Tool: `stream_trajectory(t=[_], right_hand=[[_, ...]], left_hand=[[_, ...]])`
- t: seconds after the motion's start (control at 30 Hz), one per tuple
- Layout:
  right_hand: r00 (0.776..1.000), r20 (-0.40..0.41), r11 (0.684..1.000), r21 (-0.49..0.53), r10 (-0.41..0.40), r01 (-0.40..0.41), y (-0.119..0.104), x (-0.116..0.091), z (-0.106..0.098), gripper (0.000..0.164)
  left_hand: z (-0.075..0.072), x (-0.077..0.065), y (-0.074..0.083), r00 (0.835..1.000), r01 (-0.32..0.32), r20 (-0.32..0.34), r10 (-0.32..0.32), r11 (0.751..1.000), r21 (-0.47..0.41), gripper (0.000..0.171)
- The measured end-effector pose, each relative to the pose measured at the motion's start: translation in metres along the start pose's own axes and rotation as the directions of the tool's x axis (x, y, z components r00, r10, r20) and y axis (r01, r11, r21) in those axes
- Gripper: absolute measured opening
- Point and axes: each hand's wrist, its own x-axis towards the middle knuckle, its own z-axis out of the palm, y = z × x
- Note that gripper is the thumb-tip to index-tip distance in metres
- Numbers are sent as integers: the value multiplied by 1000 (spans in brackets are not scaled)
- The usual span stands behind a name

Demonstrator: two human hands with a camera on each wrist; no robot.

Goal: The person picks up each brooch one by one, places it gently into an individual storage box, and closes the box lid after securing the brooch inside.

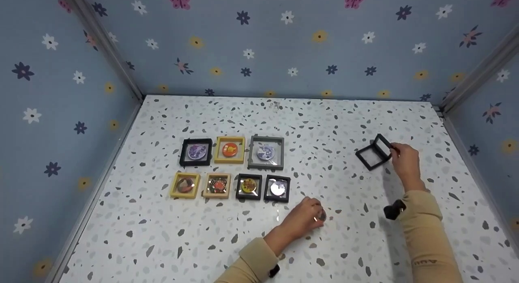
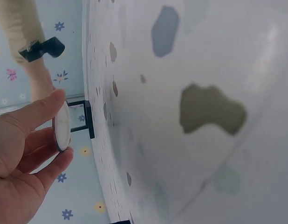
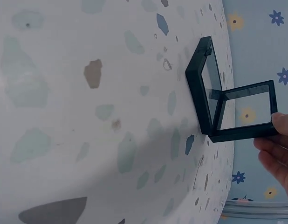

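My left hand [image 1: 299,219] holds a round badge [image 1: 321,215] just above the table, to the right of the lower row of frames. In the left wrist view the badge [image 2: 63,126] is pinched on edge between thumb and fingertips, its pale flat side showing. Over on the right, my right hand [image 1: 406,163] pinches the raised half of a black display frame [image 1: 371,155]. That frame stands hinged apart, one half flat on the table and the other tilted up. Clear film spans both halves in the right wrist view, and no badge shows inside.
Left of centre lie two rows of framed round badges. The upper row has a black frame [image 1: 182,152], a yellow frame [image 1: 217,150] and a grey frame [image 1: 282,153]. Several smaller frames form the lower row, including a black one [image 1: 288,189]. Flowered panels [image 1: 267,43] wall the speckled table [image 1: 332,153].
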Motion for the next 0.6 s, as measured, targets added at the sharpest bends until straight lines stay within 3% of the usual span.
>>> stream_trajectory(t=[0.3,0.6], right_hand=[[999,-1,999,39,-37,38,-10,-19,3,21],[994,23,992,69,-109,107,-26,-40,6,21]], left_hand=[[-6,-4,-7,992,-22,-122,19,999,-26,16],[-10,-8,-12,990,2,-140,-4,1000,-19,20]])
